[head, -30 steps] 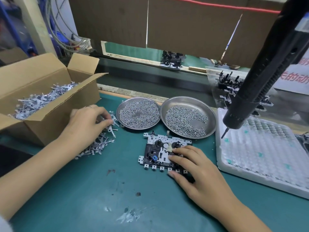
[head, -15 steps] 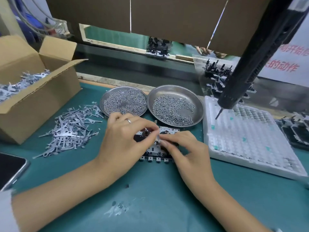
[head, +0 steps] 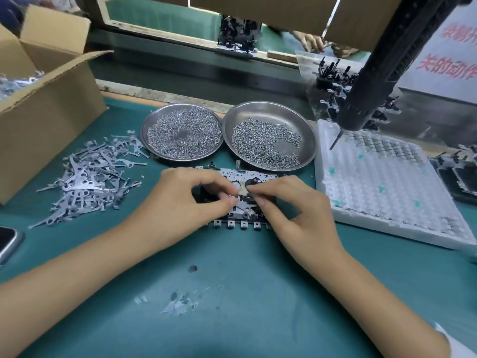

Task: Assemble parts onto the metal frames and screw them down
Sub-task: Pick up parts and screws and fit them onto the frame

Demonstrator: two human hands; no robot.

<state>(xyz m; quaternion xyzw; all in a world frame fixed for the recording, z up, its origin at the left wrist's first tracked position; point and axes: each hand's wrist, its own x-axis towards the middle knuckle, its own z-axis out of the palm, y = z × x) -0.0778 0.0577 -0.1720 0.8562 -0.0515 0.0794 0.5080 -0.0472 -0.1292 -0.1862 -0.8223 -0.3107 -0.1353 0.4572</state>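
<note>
Left hand (head: 191, 202), away from lever pile (head: 90, 174) since a second ago, and right hand (head: 289, 205): both pinching a small part onto metal frame (head: 241, 202); seating underway.

Both hands cover the middle of the metal frame (head: 260, 177), so the part under the fingertips (head: 230, 202) is too small to tell. Left of the hands, the picture's edge cuts off the cardboard box (head: 49, 120) and the phone (head: 9, 241).

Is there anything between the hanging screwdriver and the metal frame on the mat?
Yes. Both hands lie over the metal frame: the left hand and right hand work with their fingertips at its middle. The screwdriver hangs to the right, over the white tray.
</note>
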